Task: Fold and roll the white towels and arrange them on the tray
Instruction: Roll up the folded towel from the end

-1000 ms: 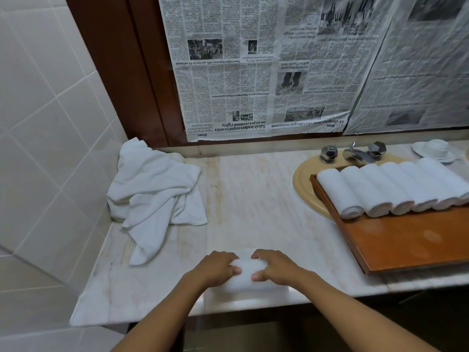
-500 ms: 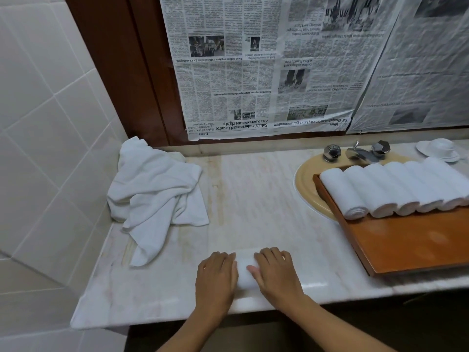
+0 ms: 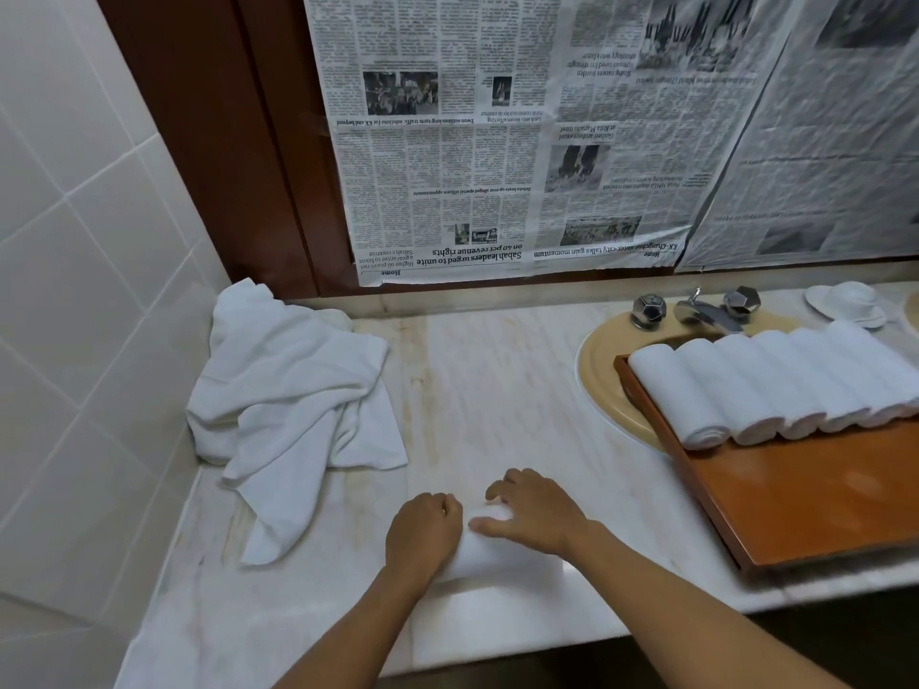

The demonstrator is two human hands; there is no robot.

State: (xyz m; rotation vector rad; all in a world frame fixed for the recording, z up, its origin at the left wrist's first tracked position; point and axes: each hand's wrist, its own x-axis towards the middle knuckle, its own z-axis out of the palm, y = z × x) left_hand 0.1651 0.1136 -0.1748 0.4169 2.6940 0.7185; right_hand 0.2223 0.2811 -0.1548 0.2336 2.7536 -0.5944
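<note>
A partly rolled white towel [image 3: 497, 556] lies on the marble counter near its front edge. My left hand [image 3: 422, 534] grips the roll's left end with curled fingers. My right hand [image 3: 539, 514] arches over its right part, fingertips over the far side and thumb on the near side. To the right, a wooden tray [image 3: 795, 494] carries several rolled white towels [image 3: 746, 385] side by side along its far end. A loose heap of unfolded white towels [image 3: 293, 405] lies at the back left by the tiled wall.
The tray sits over a yellow sink [image 3: 597, 385] with a chrome tap [image 3: 706, 310] behind it. A white dish [image 3: 845, 300] stands at the far right. Newspaper covers the wall behind. Bare marble counter [image 3: 497, 390] stretches between the heap and the sink.
Half a second ago both hands lay flatter over the towel; now their fingers curl over the roll. The heap and the tray have not moved.
</note>
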